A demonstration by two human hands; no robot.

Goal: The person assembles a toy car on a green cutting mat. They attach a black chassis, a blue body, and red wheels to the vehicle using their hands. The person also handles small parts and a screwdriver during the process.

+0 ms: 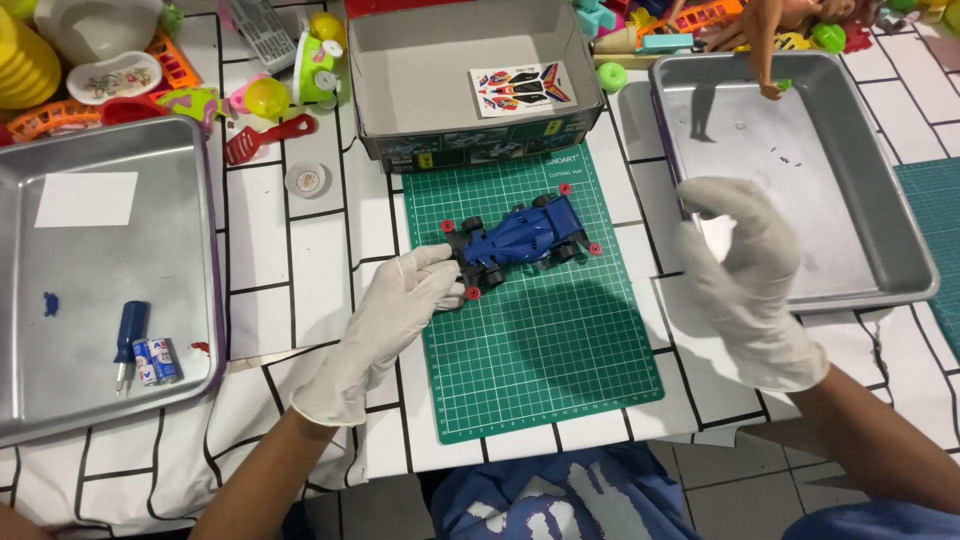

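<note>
- while the left hand [385, 325] touched the rear of the blue toy race car [520, 238] with loosely curled fingers, gripping nothing firmly, the right hand [745, 280] hovered apart, pinching a small pale piece i could not identify.
- the car lay on the green cutting mat [545, 350], its long axis slanting from the left hand up toward the right.
- an open cardboard box [470, 90] stood just beyond the mat.
- metal trays [880, 250] flanked the mat on the table [300, 260]; nothing blocked the car.

The surface [300, 260], white with black grid lines, bears a green cutting mat [540, 350] at centre, metal trays at nine [60, 350] and two o'clock [880, 250], and a grey box [420, 70] at twelve.
</note>
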